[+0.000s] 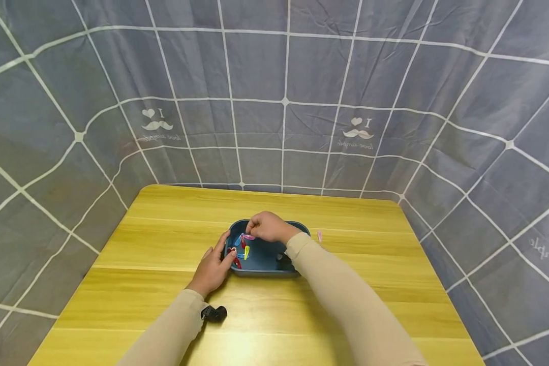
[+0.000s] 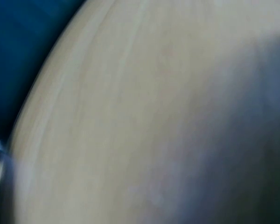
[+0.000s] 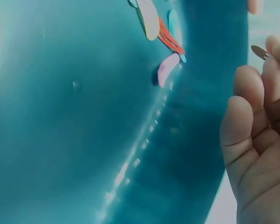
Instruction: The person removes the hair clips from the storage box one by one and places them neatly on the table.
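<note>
Nearest us, a small black object (image 1: 214, 312) lies on the yellow wooden table (image 1: 164, 305) beside the left sleeve; we cannot make out what it is. Bare table runs wide to the left, right and near edges, with a further strip behind the tray.

Left hand (image 1: 212, 268): fingers extended and relaxed against the left rim of the blue tray (image 1: 265, 267), holding nothing that we can see. The left wrist view is blurred: only pale wood and a blue corner.

Right hand (image 1: 270, 227): fingers curled over the tray's far side, pinching a pink hair clip (image 1: 248, 236) at its fingertips. In the right wrist view only the clip's metal end shows, and the hand is cut off by the frame.

Tray contents: a yellow clip (image 1: 246, 252), a red clip (image 1: 236, 261) and a blue clip (image 1: 238, 240), clustered at the left end. The right sleeve hides part of the right end.

One more pink clip (image 1: 319, 236) lies on the table just right of the tray. A grey gridded curtain (image 1: 283, 101) encloses the far edge and both sides.
</note>
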Demonstrator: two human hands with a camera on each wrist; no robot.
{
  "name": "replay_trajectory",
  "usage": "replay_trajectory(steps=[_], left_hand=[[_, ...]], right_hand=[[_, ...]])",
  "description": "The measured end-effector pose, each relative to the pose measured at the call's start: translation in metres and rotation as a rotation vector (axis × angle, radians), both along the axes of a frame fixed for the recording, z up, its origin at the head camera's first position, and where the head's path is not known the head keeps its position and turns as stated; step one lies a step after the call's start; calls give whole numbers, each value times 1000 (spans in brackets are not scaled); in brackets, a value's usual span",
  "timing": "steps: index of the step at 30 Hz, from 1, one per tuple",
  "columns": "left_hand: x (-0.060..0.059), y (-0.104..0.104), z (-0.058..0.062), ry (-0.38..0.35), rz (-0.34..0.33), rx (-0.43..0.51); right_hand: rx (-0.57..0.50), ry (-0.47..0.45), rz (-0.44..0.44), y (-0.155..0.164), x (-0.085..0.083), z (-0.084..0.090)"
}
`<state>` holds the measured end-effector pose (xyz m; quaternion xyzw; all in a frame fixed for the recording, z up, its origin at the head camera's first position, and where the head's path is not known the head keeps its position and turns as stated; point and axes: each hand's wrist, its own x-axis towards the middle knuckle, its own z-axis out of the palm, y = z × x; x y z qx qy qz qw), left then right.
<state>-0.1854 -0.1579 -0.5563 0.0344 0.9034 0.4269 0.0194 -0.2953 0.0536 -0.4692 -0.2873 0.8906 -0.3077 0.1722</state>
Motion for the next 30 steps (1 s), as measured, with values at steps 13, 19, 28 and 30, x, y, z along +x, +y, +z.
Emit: replay_trajectory(steps=[13,19,28,30], left_hand=[[0,-1,-2,14,2,22],[-1,-1,-6,29,0,23],[-2,-2,-5,37,-11,23],[-1,-2,-5,36,-9,20]], right_hand=[[-37,6,-24,33,-1,22],[-8,31,-17,49,-3,31],[-127,-42,-132,71,-4,36],[-164,-58,-177,78,-5,36]])
